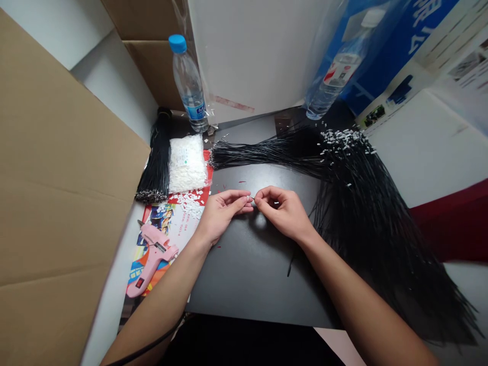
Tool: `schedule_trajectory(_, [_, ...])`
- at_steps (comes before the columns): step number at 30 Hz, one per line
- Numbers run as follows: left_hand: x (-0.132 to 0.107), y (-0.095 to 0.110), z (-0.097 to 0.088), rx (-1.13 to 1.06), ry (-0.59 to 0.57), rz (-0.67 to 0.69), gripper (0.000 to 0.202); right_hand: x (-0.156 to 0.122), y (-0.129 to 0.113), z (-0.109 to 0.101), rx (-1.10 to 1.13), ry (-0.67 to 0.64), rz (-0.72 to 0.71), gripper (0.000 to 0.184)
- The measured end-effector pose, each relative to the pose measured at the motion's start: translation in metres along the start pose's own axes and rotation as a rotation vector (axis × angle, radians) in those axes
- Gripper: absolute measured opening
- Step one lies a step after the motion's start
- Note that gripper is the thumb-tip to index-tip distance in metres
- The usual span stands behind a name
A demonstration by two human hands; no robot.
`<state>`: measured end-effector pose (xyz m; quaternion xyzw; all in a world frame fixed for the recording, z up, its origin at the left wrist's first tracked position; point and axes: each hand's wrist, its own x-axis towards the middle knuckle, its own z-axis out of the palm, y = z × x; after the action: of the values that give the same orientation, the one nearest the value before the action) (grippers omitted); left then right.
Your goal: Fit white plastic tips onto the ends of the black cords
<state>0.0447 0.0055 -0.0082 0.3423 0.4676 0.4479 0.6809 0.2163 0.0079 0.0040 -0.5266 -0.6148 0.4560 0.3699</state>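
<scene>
My left hand [219, 216] pinches a small white plastic connector [249, 199] between thumb and fingertips, mostly covered by them. Facing it, my right hand [285, 209] grips the end of a thin black wire, of which only a dark tip shows between the hands. The fingertips of both hands almost meet; whether the wire is inside the connector I cannot tell. Loose white connectors [188, 202] lie beside a clear bag of white connectors [186, 165], left of my hands. Beyond my hands stretches a bundle of black wires [263, 154] with bare metal ends at its left.
Black wires with white connectors [346, 140] pile up at right and hang past the table edge. A pink glue gun [154, 254] lies on printed paper at left, near another wire bundle [156, 157]. Two water bottles, a blue-capped one [190, 91] and a white-capped one [335, 76], stand behind.
</scene>
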Motion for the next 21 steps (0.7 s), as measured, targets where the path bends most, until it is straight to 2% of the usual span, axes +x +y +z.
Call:
schedule_trajectory(6, [0.0012,-0.0002,-0.0017,-0.029,0.000,0.020,0.027,-0.0008,0.0015,-0.0017,-0.038,-0.024,-0.008,0.017])
schedule_trajectory(21, [0.0008,0.0019,-0.0006,-0.047,-0.026,-0.039,0.029,-0.0029,0.0043,0.0000,-0.048,-0.059,-0.031,0.017])
